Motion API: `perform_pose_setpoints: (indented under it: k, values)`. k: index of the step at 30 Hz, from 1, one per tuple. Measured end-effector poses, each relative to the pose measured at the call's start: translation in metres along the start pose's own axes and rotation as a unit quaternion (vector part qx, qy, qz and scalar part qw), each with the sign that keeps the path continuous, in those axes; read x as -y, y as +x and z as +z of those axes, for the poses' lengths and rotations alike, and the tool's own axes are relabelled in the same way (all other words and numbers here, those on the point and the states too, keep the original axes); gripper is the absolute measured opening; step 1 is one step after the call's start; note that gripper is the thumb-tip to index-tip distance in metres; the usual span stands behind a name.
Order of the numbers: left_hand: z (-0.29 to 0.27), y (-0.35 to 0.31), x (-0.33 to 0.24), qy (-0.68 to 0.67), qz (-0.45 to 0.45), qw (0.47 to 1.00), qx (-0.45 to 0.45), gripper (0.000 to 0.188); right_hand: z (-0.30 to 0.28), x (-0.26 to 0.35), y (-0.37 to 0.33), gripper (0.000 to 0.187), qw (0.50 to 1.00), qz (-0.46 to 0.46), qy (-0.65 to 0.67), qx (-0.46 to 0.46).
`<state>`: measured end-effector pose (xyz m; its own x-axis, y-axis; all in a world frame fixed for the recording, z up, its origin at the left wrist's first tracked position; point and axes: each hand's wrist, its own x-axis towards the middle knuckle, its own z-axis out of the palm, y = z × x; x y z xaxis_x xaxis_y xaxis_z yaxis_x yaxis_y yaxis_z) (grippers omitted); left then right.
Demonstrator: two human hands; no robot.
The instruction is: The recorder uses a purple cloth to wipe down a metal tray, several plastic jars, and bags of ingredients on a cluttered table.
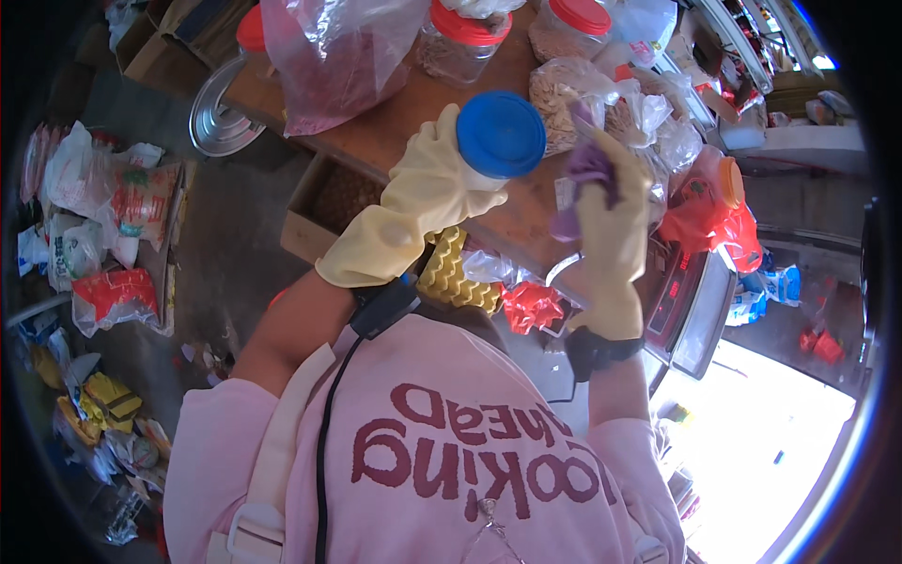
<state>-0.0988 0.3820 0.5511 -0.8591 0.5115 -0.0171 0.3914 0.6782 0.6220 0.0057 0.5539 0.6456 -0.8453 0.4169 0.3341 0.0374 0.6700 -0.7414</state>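
Observation:
A cream rubber glove covers my left hand (427, 179), which is closed around a jar with a round blue lid (501, 134). The lid faces up, and most of the jar's pale body is hidden under it. To the right of the jar, my gloved right hand (613, 235) is raised and closed on a crumpled purple cloth (596, 171). The cloth is apart from the lid and partly blurred. Both hands are over a brown wooden table (371, 127).
Red-lidded clear jars (460, 47) and a large clear bag (329, 66) stand at the back of the table. Filled plastic bags (564, 94) crowd its right side. Nearer me are a yellow egg tray (453, 273) and a red bag (532, 306). A digital scale (691, 301) sits at right.

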Motion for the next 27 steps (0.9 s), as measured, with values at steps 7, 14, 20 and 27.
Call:
perform_pose_setpoints:
  k: [7, 14, 20, 27]
  values:
    - [-0.006, -0.007, 0.001, -0.05, 0.074, 0.994, -0.054, 0.096, 0.038, 0.012, 0.025, 0.039, 0.954, -0.19, -0.199, 0.118]
    - [-0.004, -0.008, 0.001, -0.102, 0.031, 0.993, -0.043, 0.104, 0.06, 0.015, 0.06, 0.028, 0.923, -0.199, -0.29, 0.159]
    - [-0.01, -0.009, -0.003, -0.12, 0.007, 0.992, -0.025, 0.107, 0.052, 0.02, 0.095, 0.031, 0.913, -0.179, -0.268, 0.252]
    - [-0.003, -0.003, 0.003, -0.107, 0.009, 0.994, -0.021, 0.108, 0.026, -0.016, 0.051, 0.047, 0.976, 0.067, 0.11, 0.173]
